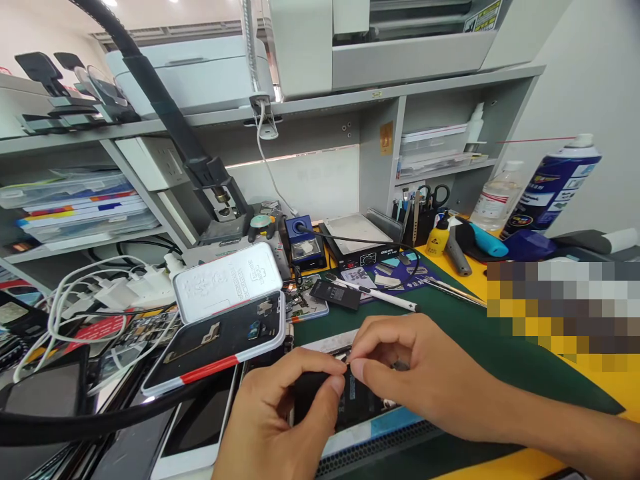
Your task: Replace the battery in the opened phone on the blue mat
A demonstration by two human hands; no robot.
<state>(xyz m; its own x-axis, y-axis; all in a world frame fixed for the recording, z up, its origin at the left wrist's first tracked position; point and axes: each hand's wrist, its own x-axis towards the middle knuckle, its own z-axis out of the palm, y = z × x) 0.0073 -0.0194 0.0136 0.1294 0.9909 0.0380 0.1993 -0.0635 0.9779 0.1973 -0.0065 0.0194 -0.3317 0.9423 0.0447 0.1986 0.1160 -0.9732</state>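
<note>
My left hand [285, 407] is closed, with thumb and forefinger pinched together. Opposite it, my right hand [417, 377] pinches in the same way, and the fingertips of both nearly meet. Whatever lies between them is too small and too covered to make out. Directly beneath is an opened device, probably a phone, with a black battery [354, 401] showing inside. Its upper edge and sides are partly hidden by my hands. The device rests on a light pad with a blue strip [393, 421].
Left of my hands lies an open metal parts tin [225, 347]. Behind are a loose battery [334, 293], a white pen-like screwdriver [383, 295] and a soldering station [367, 257]. A black cable [100, 427] crosses the left front. Bottles and a spray can [553, 183] stand at right.
</note>
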